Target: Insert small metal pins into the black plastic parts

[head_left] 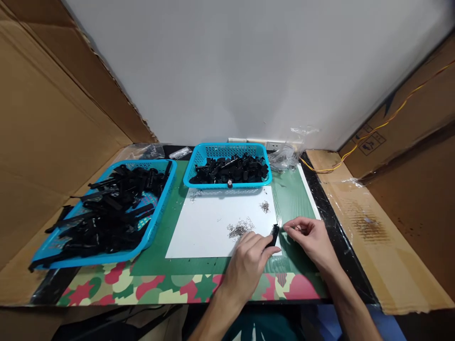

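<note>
My left hand (250, 253) is closed round a small black plastic part (274, 235), held upright over the right edge of a white sheet (199, 232). Just to the right of that part, my right hand (308, 233) has its thumb and forefinger pinched together. Whatever is between those fingertips is too small to make out. Beyond my left hand lies a loose pile of tiny metal pieces (240, 228), perhaps springs. A smaller heap of the same kind of metal pieces (265, 206) sits farther back on the sheet.
A blue basket (188, 177) of black parts stands behind the sheet. At the left, a larger blue tray (152, 237) holds long black pieces. Clear plastic bags (284, 158) lie at the back right. Cardboard walls (46, 118) flank the table, and a yellow cable (346, 156) hangs at the right.
</note>
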`<state>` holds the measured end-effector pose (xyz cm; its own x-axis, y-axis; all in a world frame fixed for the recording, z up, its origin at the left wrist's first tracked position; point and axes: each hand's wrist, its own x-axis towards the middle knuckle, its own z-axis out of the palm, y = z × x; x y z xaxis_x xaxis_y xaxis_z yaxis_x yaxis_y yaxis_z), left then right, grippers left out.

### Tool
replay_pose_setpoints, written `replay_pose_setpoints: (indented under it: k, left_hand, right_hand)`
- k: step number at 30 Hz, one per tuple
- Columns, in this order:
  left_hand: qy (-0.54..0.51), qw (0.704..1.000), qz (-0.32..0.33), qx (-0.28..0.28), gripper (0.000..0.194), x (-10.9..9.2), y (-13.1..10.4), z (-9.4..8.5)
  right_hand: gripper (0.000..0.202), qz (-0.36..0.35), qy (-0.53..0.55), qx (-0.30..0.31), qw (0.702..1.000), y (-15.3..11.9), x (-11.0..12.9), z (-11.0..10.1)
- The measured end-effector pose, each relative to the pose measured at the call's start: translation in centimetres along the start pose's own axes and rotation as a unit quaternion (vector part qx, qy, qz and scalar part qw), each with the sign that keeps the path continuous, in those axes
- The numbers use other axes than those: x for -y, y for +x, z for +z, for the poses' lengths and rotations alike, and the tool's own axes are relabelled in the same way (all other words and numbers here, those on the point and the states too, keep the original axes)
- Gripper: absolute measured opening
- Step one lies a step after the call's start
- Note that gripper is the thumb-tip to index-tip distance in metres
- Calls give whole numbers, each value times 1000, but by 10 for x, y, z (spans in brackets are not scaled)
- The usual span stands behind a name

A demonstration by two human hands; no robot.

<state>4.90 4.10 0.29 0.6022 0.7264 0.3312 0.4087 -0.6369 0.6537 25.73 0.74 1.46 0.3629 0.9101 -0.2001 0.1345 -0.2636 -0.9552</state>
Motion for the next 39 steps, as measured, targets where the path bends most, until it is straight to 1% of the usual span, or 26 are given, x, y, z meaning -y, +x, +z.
replay_pose_setpoints:
  k: [4,9,12,19,24,28,32,35,37,39]
  left_hand:
    - [13,999,31,-1,22,-1,1,0]
    - [5,999,41,-21,20,0,0,3]
    - [-2,999,45,-24,20,1,-1,5]
    - [-16,999,26,-12,13,2,0,6]
    - [-9,1000,29,-7,8,1,-1,6]
    - [-5,999,34,-4,6,1,-1,6]
    - [-12,999,28,-14,4,0,-1,4]
    - [-14,1000,19,-16,5,-1,-1,2]
    - [-11,1000,19,-14,7,-1,0,2]
    - [-7,1000,25,-10,9,-1,0,2]
  right_hand:
    - [31,-4,-42,5,999,-2,-2,3]
    - [31,-28,-79,-32,996,-5,-4,12]
    - [32,-42,-94,-46,994,-8,-4,17]
    - [33,-64,-103,-34,992,-9,-6,17]
    - [31,-70,-107,-12,992,-7,-6,15]
    - [30,-68,-112,26,991,-3,-4,12]
    - [32,-69,-142,77,984,2,0,3]
    - [32,-63,-187,113,974,4,3,-6]
    - [33,-66,-220,109,967,4,4,-11]
    - [33,-92,-231,89,964,4,7,-12]
